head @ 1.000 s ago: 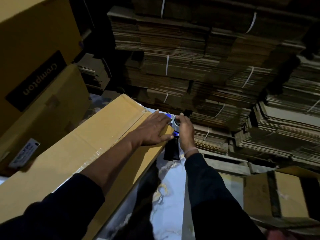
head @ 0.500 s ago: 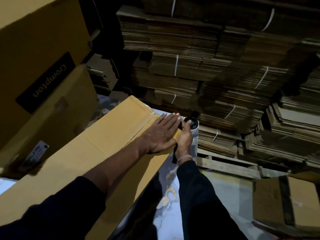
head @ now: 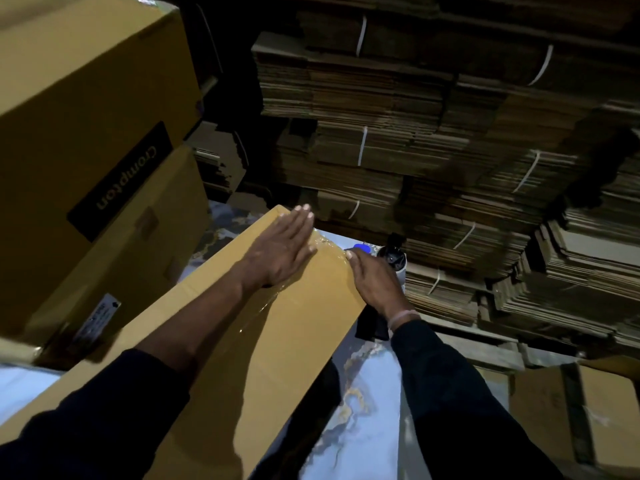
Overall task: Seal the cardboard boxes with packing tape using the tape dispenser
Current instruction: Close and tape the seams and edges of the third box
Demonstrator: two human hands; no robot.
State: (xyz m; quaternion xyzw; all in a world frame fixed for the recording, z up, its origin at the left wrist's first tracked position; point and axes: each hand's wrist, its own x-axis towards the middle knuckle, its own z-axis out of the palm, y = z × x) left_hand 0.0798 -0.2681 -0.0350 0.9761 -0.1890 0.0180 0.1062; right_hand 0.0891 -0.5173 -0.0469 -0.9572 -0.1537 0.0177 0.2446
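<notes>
- Tape (head: 258, 308) ran glossy and wrinkled along the centre seam of the long cardboard box (head: 277, 341), which lay flat on the marbled tabletop (head: 363, 393) and pointed away from the person.
- Left hand (head: 280, 252) lay spread, fingers straight and together, palm down on the far end of the lid, just over the seam.
- Right hand (head: 375, 280) sat at the far right corner of the box, fingers curled round the tape dispenser (head: 391, 261); how tightly, could not tell, since the palm hid the handle.
- Dispenser hung past the box's far edge, its blue part (head: 360, 250) touching the corner and its dark body dropping below the wrist.
- Judged step: finishing the strip at the far end, tearing it off and rubbing it down.
- To do it well, probably: keep the flat hand bearing on the flaps so the seam stays closed, carry the tape over the edge onto the end wall, tilt the blade to cut clean, then smooth outward from the centre to chase out the ripples seen in the film.
- Box board looked smooth, matte, yellow-brown, with crisp edges; likely stiff enough to take firm pressure.
- Tape was thin, clear and shiny, and would crease easily.
- Larger cartons (head: 86, 133) stood stacked at left, one with a dark printed label.
- Bundles of flattened corrugated sheets (head: 381, 150), tied with pale straps, filled the background, edges ragged and layered.
</notes>
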